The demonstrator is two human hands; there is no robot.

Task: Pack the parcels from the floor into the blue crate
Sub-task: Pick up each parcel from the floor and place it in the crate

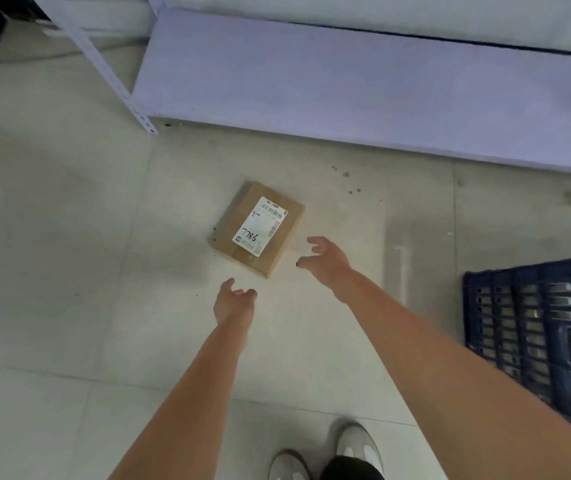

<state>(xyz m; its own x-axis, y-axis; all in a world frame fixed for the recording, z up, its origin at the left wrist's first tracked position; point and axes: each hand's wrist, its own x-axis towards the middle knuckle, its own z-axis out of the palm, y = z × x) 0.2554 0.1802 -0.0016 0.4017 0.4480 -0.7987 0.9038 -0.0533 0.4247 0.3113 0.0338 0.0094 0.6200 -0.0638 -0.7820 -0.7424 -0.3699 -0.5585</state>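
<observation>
Nearest to the person, a pair of pale shoes (325,455) is showing at six o'clock on the tiled floor (69,254), and both bare arms are stretching out from there toward the middle of the room. The left hand (233,301) is reaching upward at about twelve o'clock, fingers loosely spread and holding nothing; the right hand (325,258) is angling toward eleven o'clock, fingers and thumb splayed wide, also gripping nothing. Just beyond them the brown parcel (258,228) is lying flat, label up, its long axis running roughly from one o'clock down to seven. It is sitting at about one o'clock from the left fingertips and at ten o'clock from the right, apart from both, though the right hand looks slightly nearer, beside the parcel's long right edge. The blue crate (533,334) is waiting at three to four o'clock by the right forearm. Farthest off, a lavender shelf (346,81) is spanning twelve o'clock.
</observation>
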